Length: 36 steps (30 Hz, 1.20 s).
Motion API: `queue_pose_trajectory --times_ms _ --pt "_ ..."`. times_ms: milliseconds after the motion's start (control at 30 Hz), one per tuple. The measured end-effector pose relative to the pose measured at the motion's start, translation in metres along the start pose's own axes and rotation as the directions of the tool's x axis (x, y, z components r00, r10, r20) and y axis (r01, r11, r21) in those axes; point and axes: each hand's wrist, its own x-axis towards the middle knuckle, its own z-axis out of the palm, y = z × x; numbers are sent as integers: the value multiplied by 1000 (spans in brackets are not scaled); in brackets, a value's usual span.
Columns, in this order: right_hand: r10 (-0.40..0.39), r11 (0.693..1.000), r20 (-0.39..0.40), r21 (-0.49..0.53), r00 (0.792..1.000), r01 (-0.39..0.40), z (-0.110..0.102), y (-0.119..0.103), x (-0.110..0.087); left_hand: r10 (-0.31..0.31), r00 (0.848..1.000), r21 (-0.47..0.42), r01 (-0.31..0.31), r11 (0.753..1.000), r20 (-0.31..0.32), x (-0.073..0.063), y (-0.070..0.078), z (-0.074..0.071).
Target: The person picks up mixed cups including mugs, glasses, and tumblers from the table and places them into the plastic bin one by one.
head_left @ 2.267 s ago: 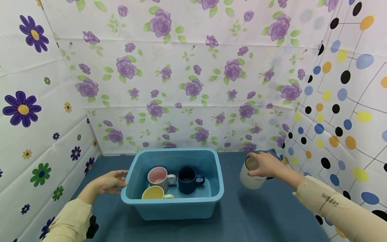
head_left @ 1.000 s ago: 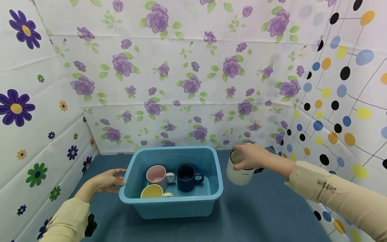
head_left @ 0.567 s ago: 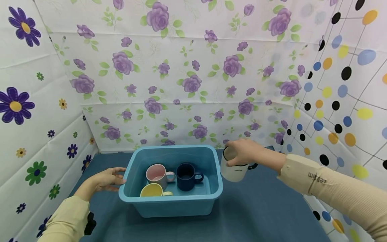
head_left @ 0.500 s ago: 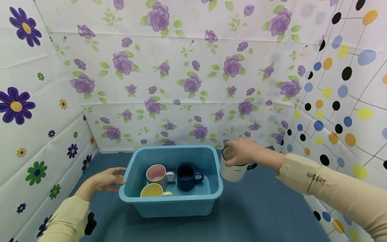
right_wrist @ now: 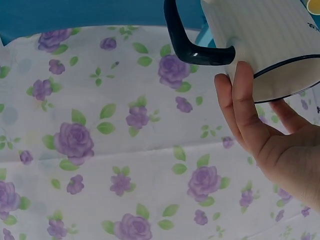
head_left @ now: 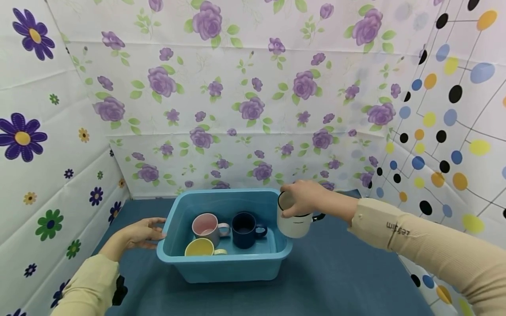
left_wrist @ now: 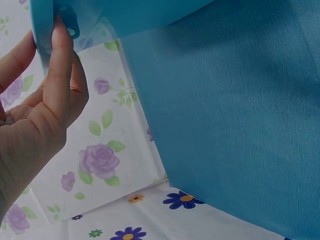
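My right hand (head_left: 302,198) grips a white mug (head_left: 294,224) by its dark rim, thumb and fingers across the mouth. Tilted, the mug overlaps the right rim of the light-blue tub (head_left: 225,270), its dark handle (right_wrist: 197,52) pointing right. Fingertips of my right hand (right_wrist: 270,135) press the mug's side close to that handle in the right wrist view. At the tub's left end, my left hand (head_left: 138,234) holds the rim; in the left wrist view, fingers (left_wrist: 61,55) lie on both sides of the lip. Inside stand a pink mug (head_left: 206,228), a yellow mug (head_left: 199,248) and a navy mug (head_left: 243,230).
A dark blue cloth (head_left: 340,272) covers the table under the tub. Behind it rises a rose-patterned sheet (head_left: 237,162). Patterned sheets also flank both sides, with a daisy sheet (head_left: 67,145) left and a dotted sheet (head_left: 446,175) right.
My right hand has carried the white mug leftward from over the cloth to the tub's right rim. My left hand stays at the left rim, and the three mugs inside keep their places.
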Motion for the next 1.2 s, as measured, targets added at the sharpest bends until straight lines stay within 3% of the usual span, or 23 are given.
queue_pose_trajectory --times_ms 933,1200 --pt "-60 997 81 -42 995 64 7 -63 31 -7 1000 12 7 1000 3 -1 4 0" --pt "-28 999 107 -43 994 33 16 -78 40 -8 1000 10 8 1000 -1 -1 3 0"
